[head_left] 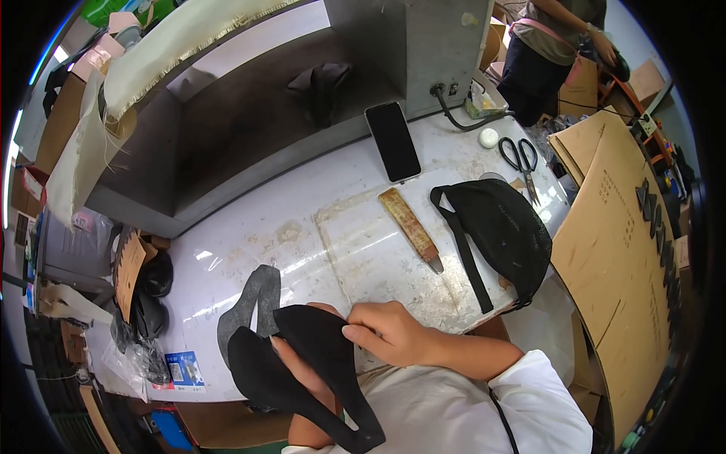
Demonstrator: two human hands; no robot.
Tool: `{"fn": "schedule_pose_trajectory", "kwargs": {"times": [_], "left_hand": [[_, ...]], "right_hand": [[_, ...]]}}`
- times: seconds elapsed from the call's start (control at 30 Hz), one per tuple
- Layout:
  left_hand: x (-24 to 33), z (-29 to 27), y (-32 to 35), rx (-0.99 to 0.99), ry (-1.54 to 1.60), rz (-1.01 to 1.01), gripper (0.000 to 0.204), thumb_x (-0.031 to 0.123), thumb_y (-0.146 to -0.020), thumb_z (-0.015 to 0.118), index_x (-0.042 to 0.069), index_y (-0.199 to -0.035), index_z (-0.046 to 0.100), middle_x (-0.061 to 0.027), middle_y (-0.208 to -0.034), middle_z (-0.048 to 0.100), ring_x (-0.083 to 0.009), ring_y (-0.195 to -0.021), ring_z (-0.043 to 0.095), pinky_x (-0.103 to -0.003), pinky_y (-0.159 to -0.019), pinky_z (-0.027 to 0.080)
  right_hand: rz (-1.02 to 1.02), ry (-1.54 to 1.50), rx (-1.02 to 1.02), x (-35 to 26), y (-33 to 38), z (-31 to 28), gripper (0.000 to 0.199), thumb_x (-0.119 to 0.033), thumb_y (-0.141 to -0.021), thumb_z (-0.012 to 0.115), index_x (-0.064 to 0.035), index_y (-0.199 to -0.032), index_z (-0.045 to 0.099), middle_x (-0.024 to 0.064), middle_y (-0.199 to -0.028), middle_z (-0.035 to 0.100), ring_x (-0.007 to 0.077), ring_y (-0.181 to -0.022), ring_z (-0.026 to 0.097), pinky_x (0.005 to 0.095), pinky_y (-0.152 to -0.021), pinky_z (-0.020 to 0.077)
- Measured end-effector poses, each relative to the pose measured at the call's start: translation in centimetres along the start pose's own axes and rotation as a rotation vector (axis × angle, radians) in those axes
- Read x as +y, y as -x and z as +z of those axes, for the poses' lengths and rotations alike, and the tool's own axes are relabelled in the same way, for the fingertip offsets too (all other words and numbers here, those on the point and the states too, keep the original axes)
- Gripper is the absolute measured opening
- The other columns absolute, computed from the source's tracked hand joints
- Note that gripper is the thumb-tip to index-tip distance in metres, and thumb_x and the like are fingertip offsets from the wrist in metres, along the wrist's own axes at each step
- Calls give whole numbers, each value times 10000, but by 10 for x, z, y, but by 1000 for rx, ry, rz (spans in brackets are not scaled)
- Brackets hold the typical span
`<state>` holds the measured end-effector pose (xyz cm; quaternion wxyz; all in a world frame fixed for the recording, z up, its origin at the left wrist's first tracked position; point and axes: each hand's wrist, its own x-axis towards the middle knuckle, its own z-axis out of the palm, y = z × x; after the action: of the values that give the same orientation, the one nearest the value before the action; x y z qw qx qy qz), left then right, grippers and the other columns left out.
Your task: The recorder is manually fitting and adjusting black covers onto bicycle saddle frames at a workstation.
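Low over the table's front edge I hold a black fabric piece (253, 367) that looks like a shoe upper, with a long curved opening. My right hand (389, 333) pinches its upper right edge between thumb and fingers. Behind the piece is my left hand (302, 372), partly seen through the opening, its thumb on the inner edge; its other fingers are mostly hidden. A grey piece with a similar looped shape (234, 318) lies on the table just beyond, partly covered by the black one.
Beyond my hands lie a knife with a wrapped handle (408, 227), a black mesh bag (499, 234), a phone (393, 142) and scissors (522, 163). A grey metal housing (446, 60) spans the back, a black piece (321, 87) inside. Cardboard (612, 272) flanks the right; another person (541, 53) stands beyond.
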<state>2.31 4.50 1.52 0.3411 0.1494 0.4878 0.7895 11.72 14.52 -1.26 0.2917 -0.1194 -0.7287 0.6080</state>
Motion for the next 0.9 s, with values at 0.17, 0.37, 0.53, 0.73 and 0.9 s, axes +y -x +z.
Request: {"fn": "schedule_pose_trajectory", "kwargs": {"times": [0.17,0.37,0.53,0.73,0.9], "left_hand": [[-19,-22,-16,-230,327,38,698,671,-948,346,-3,-967,526,-87,-866,543,-199,-794,501,-285,-640,400],[-23,-36,-21,-94,642,-195,735,704,-918,402,4,-1051,582,-97,-854,602,-216,-745,499,-342,-587,447],[-45,-30,-25,-28,373,-173,485,512,-963,497,47,-1068,586,-116,-877,626,-234,-809,587,-378,-678,501],[-75,49,-47,-297,478,-269,470,491,-959,508,43,-1073,590,-115,-882,629,-230,-812,589,-373,-684,501],[-82,59,-37,-386,437,-363,457,473,-956,516,39,-1077,592,-114,-887,631,-228,-814,590,-368,-688,500]], "right_hand": [[-226,67,-15,6,4,11,158,-111,-954,578,-21,-827,553,111,-660,506,258,-531,504,337,-498,403],[170,-270,-13,7,14,12,222,-158,-1002,535,-16,-832,536,21,-665,518,116,-548,486,293,-512,393],[390,-644,-64,27,20,6,230,-235,-1030,502,-43,-922,568,-28,-729,524,38,-651,477,226,-580,394],[220,-436,70,17,-5,15,259,-288,-1000,559,-31,-973,579,0,-748,566,53,-674,516,245,-595,425],[-184,-27,197,-5,-6,4,209,-174,-954,604,0,-847,559,143,-660,560,291,-576,593,349,-535,448]]}}
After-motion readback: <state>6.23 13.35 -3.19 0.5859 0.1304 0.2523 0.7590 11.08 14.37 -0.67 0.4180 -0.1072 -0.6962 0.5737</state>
